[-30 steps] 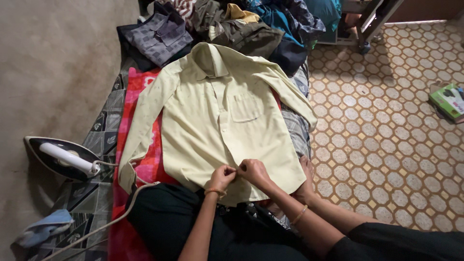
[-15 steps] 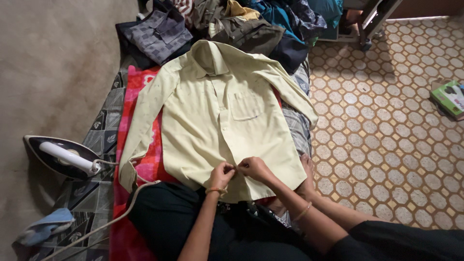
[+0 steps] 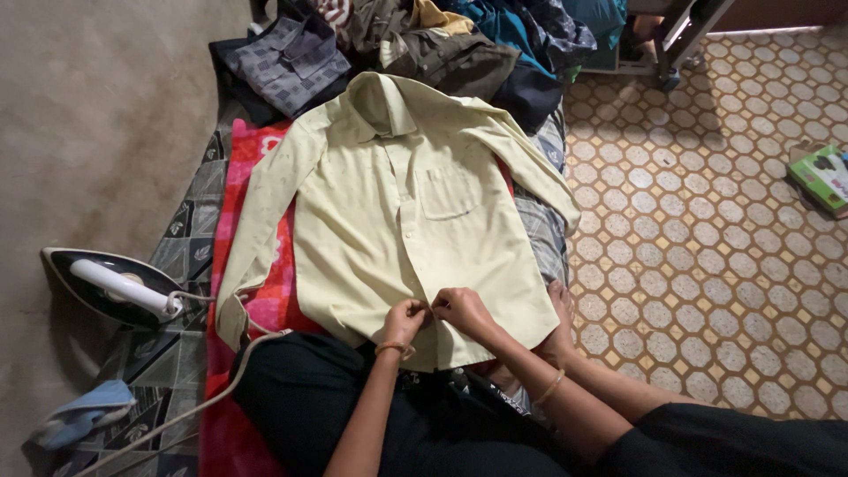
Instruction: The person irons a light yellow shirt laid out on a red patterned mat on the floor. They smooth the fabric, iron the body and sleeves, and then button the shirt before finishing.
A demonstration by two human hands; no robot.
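Note:
A pale yellow long-sleeved shirt [image 3: 397, 221] lies front up on a red and pink patterned cloth [image 3: 256, 265], collar away from me. Both hands meet at the button strip near the shirt's bottom hem. My left hand [image 3: 405, 321] pinches the left edge of the strip. My right hand [image 3: 464, 311] pinches the right edge, fingertips touching the other hand. Each wrist wears a thin bangle. The button itself is hidden under my fingers.
An electric iron [image 3: 115, 287] stands at the left on a dark patterned cover, its cord [image 3: 203, 402] running toward my lap. A pile of clothes [image 3: 424, 44] lies beyond the collar. A tiled floor [image 3: 707, 221] is at the right with a green box [image 3: 821, 177].
My hands have stayed pinched at the lower button strip, shifting only slightly. The view has tilted a little; the shirt has not moved.

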